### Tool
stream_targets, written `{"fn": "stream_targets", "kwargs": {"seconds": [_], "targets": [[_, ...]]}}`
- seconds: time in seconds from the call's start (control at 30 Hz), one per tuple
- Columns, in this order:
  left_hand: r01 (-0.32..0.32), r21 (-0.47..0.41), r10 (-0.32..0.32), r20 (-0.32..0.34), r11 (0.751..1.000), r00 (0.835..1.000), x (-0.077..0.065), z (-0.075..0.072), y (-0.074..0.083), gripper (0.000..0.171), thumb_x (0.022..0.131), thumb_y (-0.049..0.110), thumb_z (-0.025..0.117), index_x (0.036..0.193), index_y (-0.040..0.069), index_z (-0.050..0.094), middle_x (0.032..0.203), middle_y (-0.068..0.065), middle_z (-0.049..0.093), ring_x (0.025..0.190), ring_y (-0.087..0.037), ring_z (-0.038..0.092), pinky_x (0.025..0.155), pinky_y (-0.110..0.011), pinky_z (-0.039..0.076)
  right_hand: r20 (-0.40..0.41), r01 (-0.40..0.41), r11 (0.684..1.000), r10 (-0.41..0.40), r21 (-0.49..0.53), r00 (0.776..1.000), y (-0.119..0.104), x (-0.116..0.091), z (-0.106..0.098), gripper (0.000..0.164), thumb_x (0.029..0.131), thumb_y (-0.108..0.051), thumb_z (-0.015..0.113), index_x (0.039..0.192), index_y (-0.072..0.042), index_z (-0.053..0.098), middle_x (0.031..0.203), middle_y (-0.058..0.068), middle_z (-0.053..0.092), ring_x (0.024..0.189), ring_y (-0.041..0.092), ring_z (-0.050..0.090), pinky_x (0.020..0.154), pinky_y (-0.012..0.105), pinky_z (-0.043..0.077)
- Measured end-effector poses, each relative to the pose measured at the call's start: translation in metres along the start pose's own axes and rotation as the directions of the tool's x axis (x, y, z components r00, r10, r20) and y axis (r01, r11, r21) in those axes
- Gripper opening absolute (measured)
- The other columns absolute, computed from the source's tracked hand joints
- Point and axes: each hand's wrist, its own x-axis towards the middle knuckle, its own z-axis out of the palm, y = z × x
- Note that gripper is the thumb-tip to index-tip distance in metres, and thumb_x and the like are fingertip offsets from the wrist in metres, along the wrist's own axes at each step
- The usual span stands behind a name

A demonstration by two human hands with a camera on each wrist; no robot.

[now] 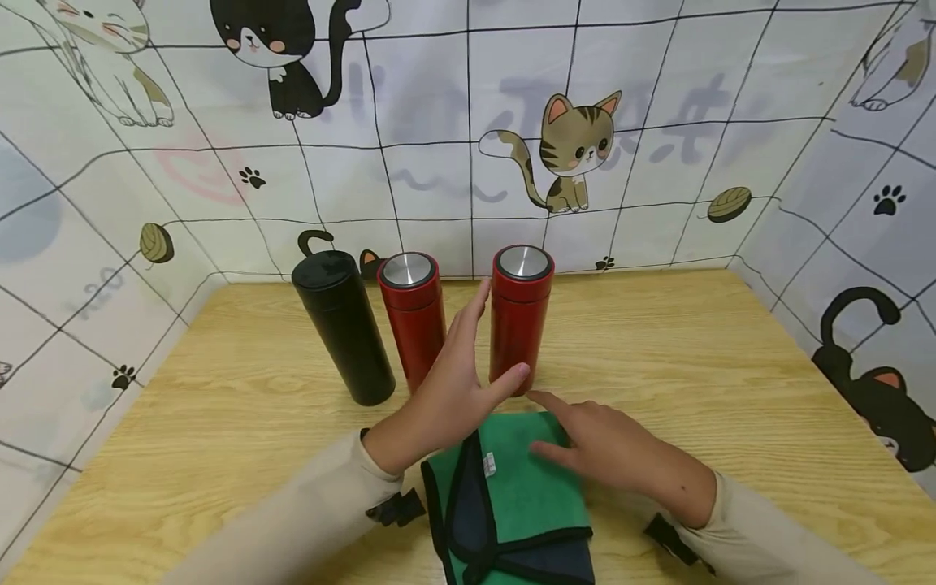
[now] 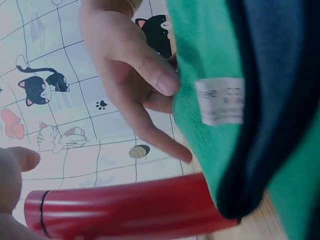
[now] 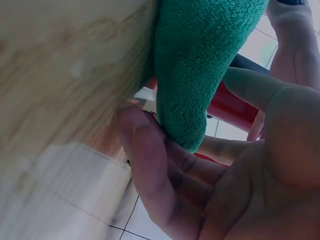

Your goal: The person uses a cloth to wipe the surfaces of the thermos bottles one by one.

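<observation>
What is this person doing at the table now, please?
Someone works at a wooden table. The left hand is open beside the rightmost red bottle; I cannot tell whether it touches. The right hand is at the right edge of a folded green cloth. Another red bottle and a black bottle stand farther left.

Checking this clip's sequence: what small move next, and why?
Probably curl the left hand around the rightmost glossy red cylindrical bottle: that hand is open, its thumb overlapping the bottle in the head view, and the right hand, at the black-edged green towelling cloth, points its index finger near the bottle's base.
</observation>
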Motion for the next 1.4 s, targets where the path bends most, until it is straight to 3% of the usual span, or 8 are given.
{"fn": "stream_targets", "kwargs": {"seconds": [0.23,0.47,0.6,0.8,0.97,1.1,1.2,1.4], "targets": [[0.033,-0.26,-0.043,-0.031,0.965,0.999,0.024,0.008,0.002,0.095,0.095,0.024,0.065,0.16,0.033,-0.004,0.166,0.007,0.014,0.154,-0.018,0.016,0.124,-0.054,0.02,0.067,0.06,0.986,-0.072,0.157,0.995,0.001,0.002,0.001,0.082,0.087,-0.043,0.076,0.153,-0.013,0.037,0.1,-0.003,0.069,0.091,0.009,0.064,0.08,0.034,0.055],[0.091,-0.351,-0.114,-0.046,0.932,0.992,0.037,0.014,-0.001,0.094,0.095,0.02,0.067,0.158,0.037,0.001,0.157,0.001,0.03,0.144,-0.019,0.033,0.119,-0.05,0.032,0.059,0.121,0.964,-0.138,0.235,0.989,0.004,0.003,0.005,0.08,0.085,-0.02,0.079,0.153,-0.011,0.037,0.133,0.008,0.061,0.112,0.017,0.062,0.091,0.038,0.053],[0.111,-0.331,-0.135,-0.048,0.937,0.99,0.042,0.016,-0.004,0.095,0.094,0.018,0.07,0.159,0.035,0.003,0.151,-0.003,0.037,0.138,-0.022,0.043,0.111,-0.049,0.043,0.049,0.141,0.949,-0.162,0.282,0.986,0.004,0.003,0.007,0.081,0.086,-0.012,0.077,0.154,-0.013,0.034,0.145,0.009,0.053,0.123,0.022,0.058,0.099,0.044,0.051],[0.101,-0.254,-0.122,-0.072,0.962,0.99,0.047,0.018,-0.009,0.091,0.091,0.015,0.073,0.158,0.031,0.013,0.143,-0.004,0.046,0.124,-0.024,0.055,0.1,-0.045,0.053,0.059,0.119,0.9,-0.158,0.42,0.986,0.005,-0.002,0.004,0.082,0.09,-0.01,0.071,0.156,-0.024,0.026,0.149,0.012,0.047,0.122,0.024,0.054,0.093,0.036,0.052],[0.059,-0.214,-0.083,-0.103,0.975,0.991,0.044,0.017,-0.008,0.09,0.09,0.016,0.075,0.157,0.028,0.017,0.142,-0.004,0.049,0.124,-0.023,0.054,0.099,-0.044,0.052,0.071,0.063,0.816,-0.126,0.574,0.989,0.002,-0.008,-0.01,0.081,0.086,-0.001,0.064,0.153,-0.03,0.028,0.141,0.013,0.048,0.11,0.028,0.054,0.081,0.035,0.049],[0.042,-0.184,-0.065,-0.118,0.982,0.991,0.033,0.014,-0.006,0.089,0.089,0.016,0.076,0.157,0.028,0.019,0.142,-0.003,0.05,0.127,-0.022,0.051,0.103,-0.046,0.049,0.02,0.077,0.738,-0.122,0.67,0.992,-0.001,-0.015,-0.023,0.07,0.086,0.003,0.055,0.149,-0.017,0.033,0.128,0.016,0.055,0.106,0.032,0.057,0.082,0.037,0.053],[0.039,-0.18,-0.061,-0.119,0.983,0.991,0.023,0.011,-0.003,0.088,0.089,0.016,0.077,0.156,0.028,0.022,0.142,-0.001,0.051,0.13,-0.021,0.05,0.107,-0.049,0.047,-0.039,0.094,0.719,-0.093,0.689,0.995,-0.001,-0.019,-0.032,0.061,0.087,0.004,0.051,0.145,-0.011,0.037,0.121,0.017,0.057,0.103,0.033,0.058,0.082,0.037,0.054],[0.062,-0.158,-0.081,-0.122,0.986,0.989,0.002,0.005,0.003,0.089,0.086,0.015,0.079,0.155,0.029,0.025,0.142,0.001,0.053,0.129,-0.021,0.053,0.108,-0.049,0.047,-0.13,0.087,0.751,-0.002,0.655,0.992,0.001,-0.023,-0.043,0.057,0.085,0.005,0.05,0.138,-0.014,0.044,0.126,0.016,0.055,0.104,0.033,0.054,0.08,0.04,0.048]]}}
